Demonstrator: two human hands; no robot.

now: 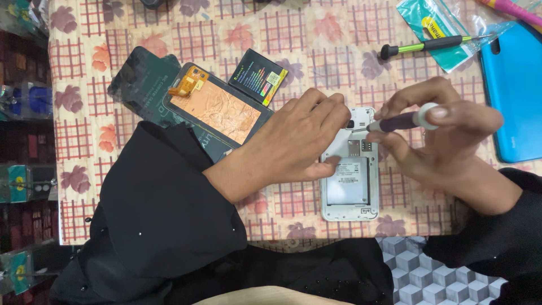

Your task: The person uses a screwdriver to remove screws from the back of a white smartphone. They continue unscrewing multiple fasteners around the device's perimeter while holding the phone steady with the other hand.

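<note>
A white phone frame (350, 189) lies open-backed on the patterned tablecloth (316, 51), its battery bay empty. My left hand (293, 141) presses on the frame's upper left edge and holds it down. My right hand (440, 135) grips a small purple-handled screwdriver (398, 121) with a white cap; its tip touches the frame's top near the camera hole. Black sleeves cover both forearms.
A detached screen panel (217, 110) with copper backing lies left of my hands on a dark sheet, beside a black battery (257, 76). A green-handled screwdriver (429, 45) and plastic packet (437, 28) sit at the back right. A blue phone cover (516, 90) is far right.
</note>
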